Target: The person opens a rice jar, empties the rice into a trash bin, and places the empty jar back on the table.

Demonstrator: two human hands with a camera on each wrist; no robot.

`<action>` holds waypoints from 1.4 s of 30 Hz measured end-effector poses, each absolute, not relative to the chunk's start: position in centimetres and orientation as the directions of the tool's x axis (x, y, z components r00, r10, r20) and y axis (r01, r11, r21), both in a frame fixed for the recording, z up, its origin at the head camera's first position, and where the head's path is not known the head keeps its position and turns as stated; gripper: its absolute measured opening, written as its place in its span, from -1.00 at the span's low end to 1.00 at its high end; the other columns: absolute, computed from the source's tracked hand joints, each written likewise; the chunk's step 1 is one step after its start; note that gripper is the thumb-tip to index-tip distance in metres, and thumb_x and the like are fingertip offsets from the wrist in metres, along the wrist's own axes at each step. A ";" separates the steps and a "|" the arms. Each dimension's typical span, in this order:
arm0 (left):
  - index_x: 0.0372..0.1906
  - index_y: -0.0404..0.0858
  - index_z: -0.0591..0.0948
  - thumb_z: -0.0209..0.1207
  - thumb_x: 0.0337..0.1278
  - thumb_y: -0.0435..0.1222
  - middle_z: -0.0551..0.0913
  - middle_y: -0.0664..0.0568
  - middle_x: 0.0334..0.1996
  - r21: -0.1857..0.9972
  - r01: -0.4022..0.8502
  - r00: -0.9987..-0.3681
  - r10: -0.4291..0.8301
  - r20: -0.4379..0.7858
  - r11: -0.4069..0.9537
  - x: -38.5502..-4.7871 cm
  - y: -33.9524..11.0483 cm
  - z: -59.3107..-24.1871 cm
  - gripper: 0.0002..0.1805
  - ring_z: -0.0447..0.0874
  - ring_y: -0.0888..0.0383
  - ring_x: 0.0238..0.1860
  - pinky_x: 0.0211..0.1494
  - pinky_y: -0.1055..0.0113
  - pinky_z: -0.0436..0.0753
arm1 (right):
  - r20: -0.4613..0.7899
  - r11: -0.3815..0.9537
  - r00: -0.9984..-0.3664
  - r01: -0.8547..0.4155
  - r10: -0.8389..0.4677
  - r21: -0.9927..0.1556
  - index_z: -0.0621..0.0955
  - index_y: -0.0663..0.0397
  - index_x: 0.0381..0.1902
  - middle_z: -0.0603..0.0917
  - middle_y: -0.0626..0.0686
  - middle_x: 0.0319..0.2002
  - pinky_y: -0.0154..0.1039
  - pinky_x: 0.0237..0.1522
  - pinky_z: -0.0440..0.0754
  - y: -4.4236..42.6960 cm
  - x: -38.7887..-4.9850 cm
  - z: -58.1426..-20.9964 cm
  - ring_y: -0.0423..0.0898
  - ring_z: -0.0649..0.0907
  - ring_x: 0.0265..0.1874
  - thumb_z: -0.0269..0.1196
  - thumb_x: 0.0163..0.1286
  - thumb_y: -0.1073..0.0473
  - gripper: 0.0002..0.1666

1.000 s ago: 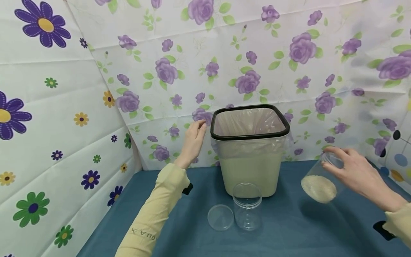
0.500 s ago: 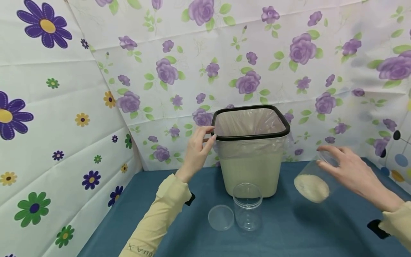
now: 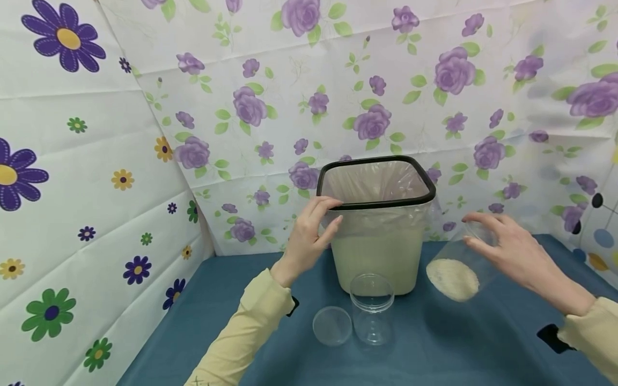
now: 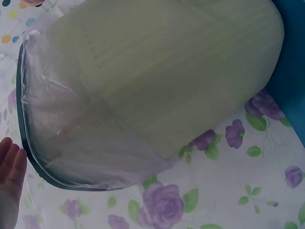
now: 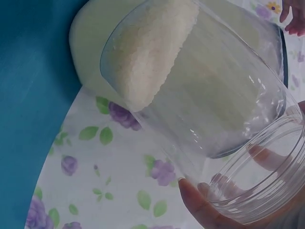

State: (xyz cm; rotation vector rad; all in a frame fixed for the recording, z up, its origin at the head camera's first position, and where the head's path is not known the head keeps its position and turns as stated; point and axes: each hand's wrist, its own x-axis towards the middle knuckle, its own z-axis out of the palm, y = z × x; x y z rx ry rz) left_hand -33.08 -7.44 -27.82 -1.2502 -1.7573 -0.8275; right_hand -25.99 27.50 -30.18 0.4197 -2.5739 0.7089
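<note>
My right hand (image 3: 523, 257) grips a clear plastic jar (image 5: 209, 81) near its mouth, thumb and fingers around the neck. The jar is tilted and held above the table, with white rice-like grains (image 3: 454, 279) gathered at its bottom end. At the front-left corner of a cream trash bin (image 3: 376, 252), my left hand (image 3: 306, 236) has its thumb and fingers apart; the fingertips are at the black rim (image 3: 381, 205), and whether they touch it is hard to tell. A clear bag (image 3: 376, 182) lines the bin and folds over its outside.
A second clear jar (image 3: 373, 316) stands upright in front of the bin, and a clear round lid (image 3: 332, 326) lies to its left. Blue cloth (image 3: 203, 300) covers the table. Flower-patterned sheets (image 3: 270, 64) close off the back and sides.
My left hand has moved right and slightly down to the bin's rim, its thumb and fingers spreading. My right hand has carried the tilted jar left, closer to the bin.
</note>
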 end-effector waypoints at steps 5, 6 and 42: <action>-0.04 -0.39 0.48 -0.05 0.29 -0.20 0.46 -0.09 -0.12 0.039 0.965 -0.160 0.461 0.873 0.260 -32.6 -6.7 -28.1 -0.66 0.45 -0.01 -0.17 -0.07 0.32 0.40 | 0.469 0.827 -0.867 -0.385 -0.170 -0.410 0.34 0.12 0.20 0.29 0.37 0.08 0.24 -0.39 0.30 27.0 -25.7 -29.7 0.33 0.35 -0.10 0.08 0.34 -0.06 -0.43; -0.04 -0.39 0.48 -0.04 0.29 -0.20 0.46 -0.09 -0.12 0.036 0.966 -0.156 0.468 0.870 0.257 -32.6 -6.6 -28.1 -0.66 0.45 -0.01 -0.16 -0.06 0.32 0.40 | 0.470 0.825 -0.866 -0.386 -0.170 -0.412 0.34 0.11 0.20 0.30 0.36 0.07 0.22 -0.40 0.31 27.0 -25.7 -29.6 0.31 0.37 -0.13 0.08 0.34 -0.06 -0.43; 0.07 -0.37 0.39 0.21 0.06 -0.17 0.39 -0.04 -0.06 0.051 0.964 -0.221 0.687 0.692 0.259 -28.8 -1.7 -29.7 -0.48 0.38 0.18 -0.06 -0.02 0.50 0.35 | 0.536 0.656 -0.798 -0.564 -0.277 -0.501 0.39 0.04 0.17 0.38 0.16 0.09 0.17 -0.19 0.35 20.0 -24.9 -28.0 0.13 0.40 -0.04 0.09 0.34 0.03 -0.53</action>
